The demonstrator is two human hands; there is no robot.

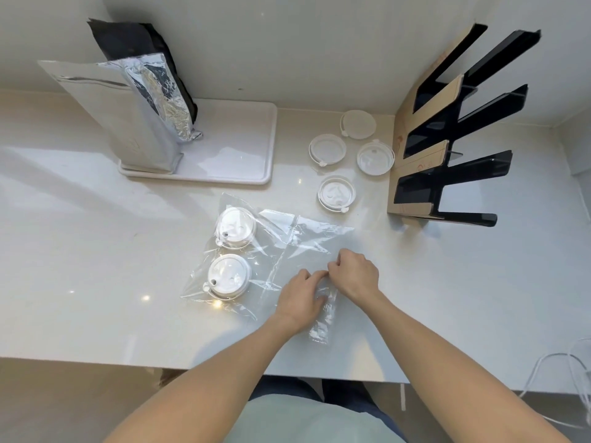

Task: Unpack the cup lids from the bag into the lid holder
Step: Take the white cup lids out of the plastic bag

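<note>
A clear plastic bag (287, 247) lies flat on the white counter, with two white cup lids (236, 227) (227, 275) inside its left end. My left hand (300, 297) and my right hand (353, 274) meet at the bag's near right edge, and both pinch the plastic there. Several loose lids lie on the counter beyond the bag: one near it (336, 193), two further back (327, 149) (374, 158) and one by the wall (358, 124). The black lid holder (447, 132) with slanted slots stands at the right, and no lids show in its slots.
A white tray (236, 145) at the back left carries a silver foil pouch (128, 113) and a black pouch (128, 39). The counter's front edge (128, 362) runs just below my forearms. White cords (572, 372) hang at the far right.
</note>
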